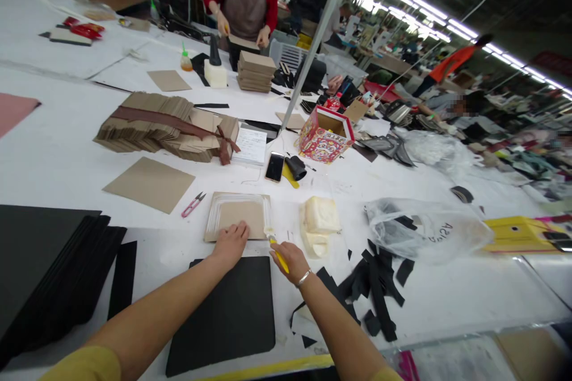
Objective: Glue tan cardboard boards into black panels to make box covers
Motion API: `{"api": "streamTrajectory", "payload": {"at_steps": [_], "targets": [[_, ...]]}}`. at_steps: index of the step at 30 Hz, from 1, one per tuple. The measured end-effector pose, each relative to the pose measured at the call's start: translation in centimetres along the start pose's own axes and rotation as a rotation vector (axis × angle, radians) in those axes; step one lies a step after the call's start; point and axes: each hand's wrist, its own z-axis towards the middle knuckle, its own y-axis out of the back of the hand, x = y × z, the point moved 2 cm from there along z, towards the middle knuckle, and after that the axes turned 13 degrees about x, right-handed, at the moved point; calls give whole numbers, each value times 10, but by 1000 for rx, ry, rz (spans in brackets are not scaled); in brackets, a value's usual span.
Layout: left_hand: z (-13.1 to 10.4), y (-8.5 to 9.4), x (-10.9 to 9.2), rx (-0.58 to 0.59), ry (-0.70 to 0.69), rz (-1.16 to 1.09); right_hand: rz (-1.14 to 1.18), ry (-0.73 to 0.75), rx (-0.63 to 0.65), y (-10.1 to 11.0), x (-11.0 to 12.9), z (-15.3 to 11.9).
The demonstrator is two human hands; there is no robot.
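A tan cardboard piece lies flat on the white table, with whitish strokes along its borders. My left hand rests on its lower edge, fingers lying flat. In my right hand is a yellow-handled brush, its tip at the cardboard's lower right corner. A black sheet lies below, partly under my left forearm. Right of the cardboard stands a cream-coloured block-like container with a pale lump at its foot. Pink snips lie to the left.
A tied cardboard stack, a phone and a patterned box lie farther back. Black sheets are piled at left. Black scraps and a plastic bag lie at right. Across the table stands a person holding cardboard.
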Motion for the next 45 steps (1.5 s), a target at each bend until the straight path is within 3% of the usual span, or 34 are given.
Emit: {"api": "streamTrajectory", "payload": {"at_steps": [6,12,16,18,21,24,26,31,34,36,38,41,43,45], "targets": [[13,21,16,40,-58,2,178,-48,-115,25,15,-28],[19,31,20,97,-155,-17,491,-311,-495,38,25,-52],[10,39,18,102,-189,-16,673,-425,-499,34,33,-60],[-2,50,19,-5,-160,-37,694,-435,-440,32,39,-59],[-31,72,26,-334,-47,-188,691,-415,-326,29,53,-48],[-65,89,31,-601,112,-575,583,-396,-293,27,72,-28],[-84,90,27,-646,216,-911,521,-406,-315,26,85,-13],[-114,76,-5,-580,205,-1623,675,-454,-474,25,100,6],[-129,71,-17,-568,163,-1838,824,-418,-552,27,99,1],[-140,69,-13,-596,115,-1938,890,-370,-568,29,97,-7],[-152,60,0,-665,131,-1971,907,-326,-546,31,95,-20],[-175,27,25,-693,357,-1845,793,-310,-453,25,94,-48],[-190,-3,34,-563,473,-1669,664,-335,-357,11,93,-71],[-204,-31,35,-414,485,-1481,539,-367,-261,-7,93,-93]]}}
